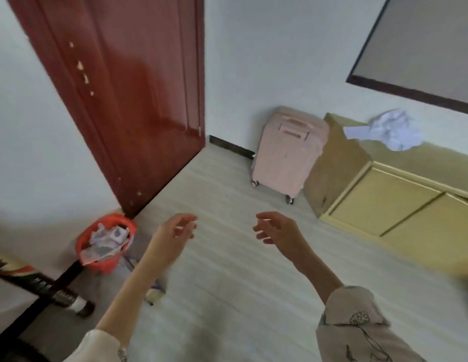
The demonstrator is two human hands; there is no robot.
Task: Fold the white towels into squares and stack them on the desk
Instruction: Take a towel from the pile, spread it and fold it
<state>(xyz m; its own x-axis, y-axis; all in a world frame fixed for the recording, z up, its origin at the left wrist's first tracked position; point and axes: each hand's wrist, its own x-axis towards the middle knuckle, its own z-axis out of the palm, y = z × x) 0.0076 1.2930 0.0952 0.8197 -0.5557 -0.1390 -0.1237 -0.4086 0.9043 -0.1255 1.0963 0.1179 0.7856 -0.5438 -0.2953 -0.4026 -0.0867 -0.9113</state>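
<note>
The frame's right edge is cutting off the desk (pixel 400 202), where crumpled white towels (pixel 389 130) are lying at upper right. The left hand (pixel 175 231) and right hand (pixel 276 229) are hovering mid-frame over the floor (pixel 227 283), fingers loosely spread, holding nothing.

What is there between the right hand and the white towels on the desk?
In the head view, only bare floor and the desk's side lie between the right hand and the crumpled towels. The pink suitcase stands to the left of that stretch.
</note>
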